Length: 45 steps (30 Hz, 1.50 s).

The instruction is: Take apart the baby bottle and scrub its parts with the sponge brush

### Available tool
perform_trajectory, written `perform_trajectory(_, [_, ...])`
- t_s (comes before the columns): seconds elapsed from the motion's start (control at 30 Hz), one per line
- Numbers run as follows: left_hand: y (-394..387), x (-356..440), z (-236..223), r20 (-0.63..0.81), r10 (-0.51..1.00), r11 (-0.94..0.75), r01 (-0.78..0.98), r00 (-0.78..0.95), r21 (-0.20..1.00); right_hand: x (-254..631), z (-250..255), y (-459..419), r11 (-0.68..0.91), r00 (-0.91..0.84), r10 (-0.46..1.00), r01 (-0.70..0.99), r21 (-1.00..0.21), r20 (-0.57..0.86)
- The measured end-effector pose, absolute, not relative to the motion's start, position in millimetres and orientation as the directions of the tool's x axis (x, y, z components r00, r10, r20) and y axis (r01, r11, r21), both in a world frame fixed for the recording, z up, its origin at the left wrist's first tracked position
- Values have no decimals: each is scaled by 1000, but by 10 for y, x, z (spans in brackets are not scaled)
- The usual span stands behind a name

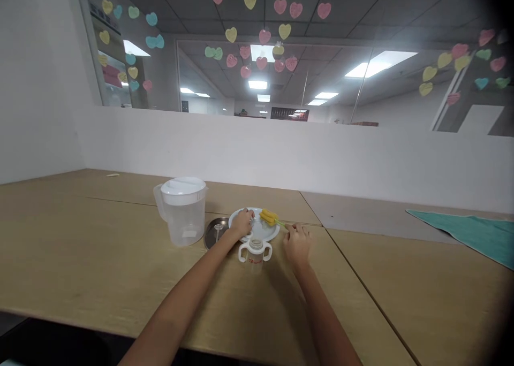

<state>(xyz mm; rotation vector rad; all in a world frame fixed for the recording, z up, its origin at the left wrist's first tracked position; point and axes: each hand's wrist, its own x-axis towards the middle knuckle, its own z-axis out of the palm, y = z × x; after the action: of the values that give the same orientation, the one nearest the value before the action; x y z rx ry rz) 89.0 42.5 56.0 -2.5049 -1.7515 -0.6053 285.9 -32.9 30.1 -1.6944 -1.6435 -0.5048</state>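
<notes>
My right hand (297,244) is closed around the thin green handle of a yellow sponge bottle brush (269,217). The brush head is over the right side of a white plate (265,232). On the left of the plate, my left hand (242,223) has its fingers curled together; whatever they may hold is too small to make out. Just in front of the plate stands an uncapped clear baby bottle (255,252) with two white side handles, upright and apart from both hands. Left of my left hand, a dark round metal dish (211,236) has a small clear piece (218,228) in it.
A lidded translucent plastic pitcher (184,211) stands left of the dish. A teal cloth (474,232) lies at the far right. Seams run across the wooden table (100,259), and a white wall (241,146) with glass above closes off the back.
</notes>
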Motion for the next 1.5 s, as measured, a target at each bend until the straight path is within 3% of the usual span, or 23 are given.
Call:
perform_trajectory(0.13, [393,790,592,349,891,-384,893,290,237,2843,283,-318,65,129,728,965,-255,674])
perform_trajectory(0.4, [473,925,556,257,921,-364,882,293,299,2844,301,-328,69,156,762,945,-319,628])
perform_trajectory(0.63, [263,804,566,490,840,-438,824,233,360,2850,250,-258,177,152,668,918,-354,729])
perform_trajectory(0.7, [145,710,527,631,751,-517,770,197,374,2842,236,-239,250,144,596,901,-354,790])
perform_trajectory(0.8, [-16,602,456,770,626,-581,732,123,356,2811,228,-227,408,66,461,870,-277,885])
perform_trajectory(0.97, [-162,566,426,829,548,-635,700,111,326,2771,233,-249,551,-139,361,830,-91,922])
perform_trajectory(1.13, [-149,531,413,865,500,-629,707,48,325,2826,256,-266,523,-148,414,846,-101,898])
perform_trajectory(1.3, [-101,474,316,853,512,-601,752,101,272,2877,248,-229,511,-145,454,851,-124,879])
perform_trajectory(1.5, [-113,440,273,854,439,-642,763,278,82,2885,241,-219,524,-180,442,847,-89,879])
